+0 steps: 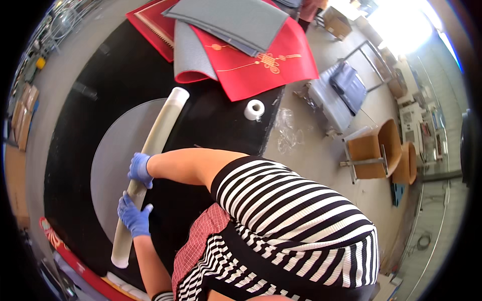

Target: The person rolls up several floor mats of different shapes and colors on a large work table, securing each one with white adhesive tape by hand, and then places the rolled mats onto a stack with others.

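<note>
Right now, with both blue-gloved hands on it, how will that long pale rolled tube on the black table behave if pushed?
The long pale rolled tube is round and lies flat on the black table, so it would probably roll sideways. It looks straight end to end, so likely fairly stiff. Both hands, left and right, grip it.

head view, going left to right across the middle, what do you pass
Grey round mat → long rolled tube held in two blue-gloved hands → white tape roll → crumpled clear plastic on the floor → grey-blue padded bench → tan chair

1 head-worn fisheye view looks steeply down, close over the black table (pixel 211 120) and floor (pixel 311 150).
</note>
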### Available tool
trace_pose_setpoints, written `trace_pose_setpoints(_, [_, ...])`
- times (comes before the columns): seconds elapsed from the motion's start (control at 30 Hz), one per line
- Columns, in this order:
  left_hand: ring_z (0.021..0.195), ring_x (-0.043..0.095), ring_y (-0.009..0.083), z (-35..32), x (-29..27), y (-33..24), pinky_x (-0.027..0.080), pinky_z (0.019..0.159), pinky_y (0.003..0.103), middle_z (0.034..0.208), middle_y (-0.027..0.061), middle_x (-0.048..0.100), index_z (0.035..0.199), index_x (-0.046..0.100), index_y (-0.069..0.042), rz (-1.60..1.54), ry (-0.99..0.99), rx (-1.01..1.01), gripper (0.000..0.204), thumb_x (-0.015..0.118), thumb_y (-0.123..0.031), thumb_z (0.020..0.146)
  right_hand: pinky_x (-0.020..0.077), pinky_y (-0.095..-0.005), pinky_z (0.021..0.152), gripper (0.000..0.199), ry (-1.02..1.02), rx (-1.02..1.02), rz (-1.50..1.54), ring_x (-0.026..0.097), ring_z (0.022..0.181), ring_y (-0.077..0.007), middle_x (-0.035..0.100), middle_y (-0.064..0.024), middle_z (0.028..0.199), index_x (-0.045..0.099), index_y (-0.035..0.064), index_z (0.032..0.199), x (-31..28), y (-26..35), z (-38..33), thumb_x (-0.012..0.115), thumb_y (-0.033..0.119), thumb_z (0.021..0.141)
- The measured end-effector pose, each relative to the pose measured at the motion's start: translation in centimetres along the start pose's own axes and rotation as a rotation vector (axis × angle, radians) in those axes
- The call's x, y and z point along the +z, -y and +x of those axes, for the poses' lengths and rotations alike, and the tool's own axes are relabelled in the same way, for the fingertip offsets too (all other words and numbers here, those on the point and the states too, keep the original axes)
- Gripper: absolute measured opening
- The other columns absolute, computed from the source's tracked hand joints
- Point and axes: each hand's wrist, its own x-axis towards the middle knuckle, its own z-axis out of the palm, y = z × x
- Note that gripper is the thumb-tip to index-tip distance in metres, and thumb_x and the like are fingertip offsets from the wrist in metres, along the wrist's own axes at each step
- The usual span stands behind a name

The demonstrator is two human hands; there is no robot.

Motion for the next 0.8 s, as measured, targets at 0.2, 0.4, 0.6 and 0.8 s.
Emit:
trace_pose_setpoints(0.2, [0.094, 0.065, 0.0312, -4.6, -3.7, -6.4, 0.051, 0.082, 0.044, 0.101, 0.0137, 0.067, 0.106, 0.064, -0.008, -0.155, 0.442, -0.146, 0.063, 0.089, -0.043, 0.060, 0.0531, -0.0413, 0.087, 0.057, -0.018, -0.110, 0.112, 0.068, 0.097, -0.0299, 0.070, -0.0090, 0.100, 0.067, 0.0132, 0.105, 5.4, 2.5, -8.9, 0.088, 0.041, 0.059])
trace_pose_setpoints(0.4, [0.099, 0.063, 0.0366, -7.9, -3.5, -5.9, 0.051, 0.092, 0.045, 0.104, 0.0150, 0.066, 0.106, 0.066, -0.004, -0.488, 0.602, -0.101, 0.070, 0.088, -0.052, 0.059, 0.0384, -0.0467, 0.106, 0.056, -0.542, -0.054, 0.006, 0.056, 0.122, -0.0300, 0.063, -0.0075, 0.124, 0.060, 0.0104, 0.124, 9.6, 7.7, -17.4, 0.076, 0.041, 0.080])
trace_pose_setpoints(0.6, [0.117, 0.055, 0.0375, -6.3, -3.0, -3.0, 0.045, 0.102, 0.047, 0.123, 0.0150, 0.059, 0.127, 0.061, -0.006, -0.525, 0.247, -0.108, 0.070, 0.083, -0.044, 0.072, 0.0460, -0.0515, 0.097, 0.037, -0.188, 0.034, -0.035, 0.065, 0.107, -0.0301, 0.069, -0.0111, 0.105, 0.068, 0.0143, 0.113, 5.8, 5.5, -10.5, 0.059, 0.044, 0.093])
trace_pose_setpoints(0.8, [0.134, 0.048, 0.0362, -3.8, -3.5, -6.3, 0.032, 0.114, 0.052, 0.139, 0.0192, 0.053, 0.142, 0.047, -0.007, -0.170, 0.470, -0.234, 0.090, 0.081, -0.053, 0.074, 0.0493, -0.0484, 0.088, 0.034, -0.305, 0.046, 0.235, 0.065, 0.099, -0.0370, 0.072, -0.0142, 0.096, 0.071, 0.0088, 0.098, 4.6, 1.0, -3.1, 0.051, 0.036, 0.099])
